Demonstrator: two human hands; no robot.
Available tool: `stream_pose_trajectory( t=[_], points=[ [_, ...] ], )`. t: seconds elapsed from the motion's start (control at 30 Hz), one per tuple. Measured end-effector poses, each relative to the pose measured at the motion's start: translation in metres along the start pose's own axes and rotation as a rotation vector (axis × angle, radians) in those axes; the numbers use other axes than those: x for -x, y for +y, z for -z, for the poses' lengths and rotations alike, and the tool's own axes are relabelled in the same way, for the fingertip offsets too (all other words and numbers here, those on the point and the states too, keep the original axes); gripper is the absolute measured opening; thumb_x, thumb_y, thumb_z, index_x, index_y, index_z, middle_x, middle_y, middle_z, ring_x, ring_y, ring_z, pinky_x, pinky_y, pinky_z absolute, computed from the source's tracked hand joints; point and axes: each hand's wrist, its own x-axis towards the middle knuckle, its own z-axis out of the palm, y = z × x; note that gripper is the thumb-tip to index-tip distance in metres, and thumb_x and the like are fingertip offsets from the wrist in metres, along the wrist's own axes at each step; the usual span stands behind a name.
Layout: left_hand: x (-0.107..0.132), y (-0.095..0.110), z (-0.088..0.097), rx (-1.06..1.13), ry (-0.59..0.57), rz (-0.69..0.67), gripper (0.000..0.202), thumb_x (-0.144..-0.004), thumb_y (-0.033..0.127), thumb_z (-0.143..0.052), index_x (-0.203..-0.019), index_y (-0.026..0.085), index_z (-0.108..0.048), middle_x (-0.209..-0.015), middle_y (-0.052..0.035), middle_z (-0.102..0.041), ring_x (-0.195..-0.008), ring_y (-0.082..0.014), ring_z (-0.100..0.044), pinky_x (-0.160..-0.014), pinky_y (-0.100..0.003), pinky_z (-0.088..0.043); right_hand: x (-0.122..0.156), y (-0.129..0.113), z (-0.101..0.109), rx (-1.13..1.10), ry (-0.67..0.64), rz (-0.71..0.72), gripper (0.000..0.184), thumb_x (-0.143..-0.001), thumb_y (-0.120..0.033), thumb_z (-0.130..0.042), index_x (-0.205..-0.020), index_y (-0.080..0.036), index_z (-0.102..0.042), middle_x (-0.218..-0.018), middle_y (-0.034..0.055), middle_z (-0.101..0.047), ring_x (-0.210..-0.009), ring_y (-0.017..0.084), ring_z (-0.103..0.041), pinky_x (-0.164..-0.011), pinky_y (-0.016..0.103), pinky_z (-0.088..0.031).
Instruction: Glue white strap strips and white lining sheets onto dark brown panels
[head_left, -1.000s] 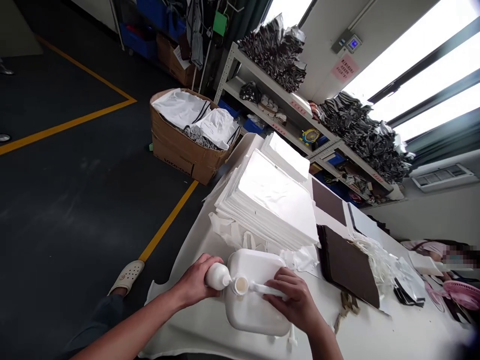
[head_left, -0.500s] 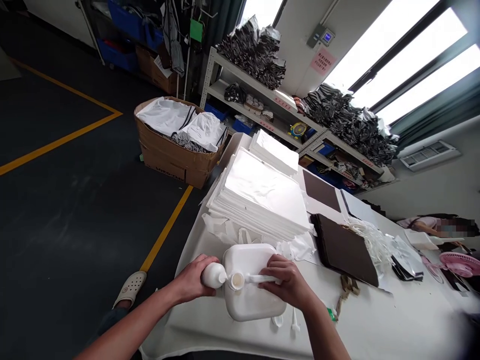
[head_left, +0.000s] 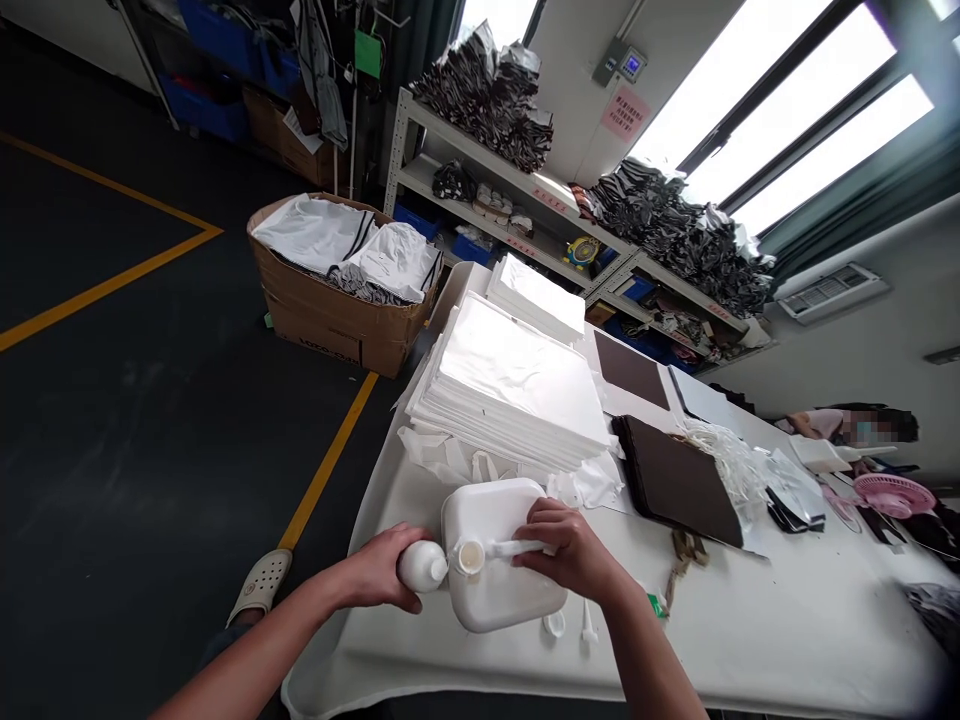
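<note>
Curling left hand (head_left: 384, 570) round white bottle (head_left: 420, 567); right hand (head_left: 559, 550) clasps handle (head_left: 508, 548) of white jug (head_left: 499, 600), its open mouth just beside the bottle, over the surface (head_left: 465, 665). Jug likely stiff, slick, maybe heavy: handle's the best hold. Bottle probably lighter, softer. Beyond, white stack (head_left: 517, 365).

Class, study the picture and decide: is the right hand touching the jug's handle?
Touching. The head view shows the fingers of the right hand curled around the handle of the jug.
</note>
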Motion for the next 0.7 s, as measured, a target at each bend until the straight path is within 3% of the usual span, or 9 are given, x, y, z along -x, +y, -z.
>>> stream_pose_trajectory(
  t=[0.47,0.7],
  points=[
    [-0.007,-0.025,-0.014,0.181,-0.166,0.021,0.081,-0.043,0.022,-0.092,-0.119,0.026,-0.065,-0.123,-0.0031,-0.064,-0.117,-0.0308,-0.057,-0.102,-0.041,-0.047,-0.002,-0.004,0.001,-0.012,-0.002,-0.033,0.020,-0.090,-0.040,-0.075,-0.099,-0.023,-0.079,-0.074,0.0053,-0.070,-0.079,0.021,-0.063,-0.077,0.037,-0.053],
    [0.006,-0.017,-0.005,0.255,-0.236,0.001,0.079,-0.048,0.020,-0.093,-0.121,0.030,-0.063,-0.123,-0.0007,-0.061,-0.116,-0.0272,-0.056,-0.101,-0.038,-0.046,0.011,0.009,0.006,-0.038,0.034,-0.103,0.021,-0.089,-0.040,-0.075,-0.100,-0.023,-0.079,-0.078,0.0055,-0.070,-0.085,0.022,-0.062,-0.078,0.037,-0.053]
  ],
)
